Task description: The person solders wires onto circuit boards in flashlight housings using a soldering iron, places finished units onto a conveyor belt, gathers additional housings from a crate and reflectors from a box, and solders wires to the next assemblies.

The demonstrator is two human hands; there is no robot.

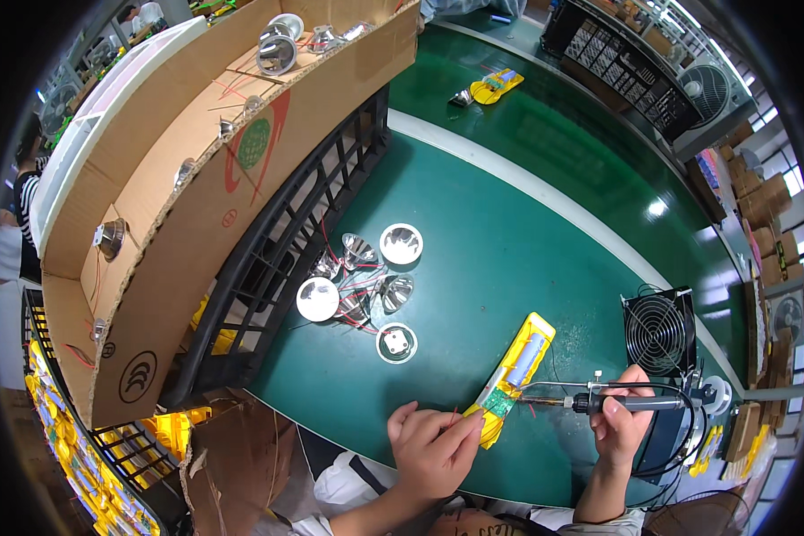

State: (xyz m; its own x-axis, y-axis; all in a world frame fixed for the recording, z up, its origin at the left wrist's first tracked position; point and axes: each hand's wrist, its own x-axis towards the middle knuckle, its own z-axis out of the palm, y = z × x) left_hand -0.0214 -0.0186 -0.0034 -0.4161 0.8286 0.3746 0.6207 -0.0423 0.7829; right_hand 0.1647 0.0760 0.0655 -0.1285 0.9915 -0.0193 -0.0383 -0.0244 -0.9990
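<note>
My right hand grips a soldering iron with a thin metal feed tube along it. Its tip reaches a green circuit board in a yellow plastic housing. A blue cylindrical battery lies in the same housing, above the board. My left hand is closed in a pinch at the housing's lower left edge, with a thin red wire showing at its fingertips; what else the fingers hold is hidden.
Several reflector lamp cups with red wires lie left of centre. A cardboard box on a black crate stands at left. A small black fan stands at right. Across the far side, a green conveyor belt carries another yellow housing.
</note>
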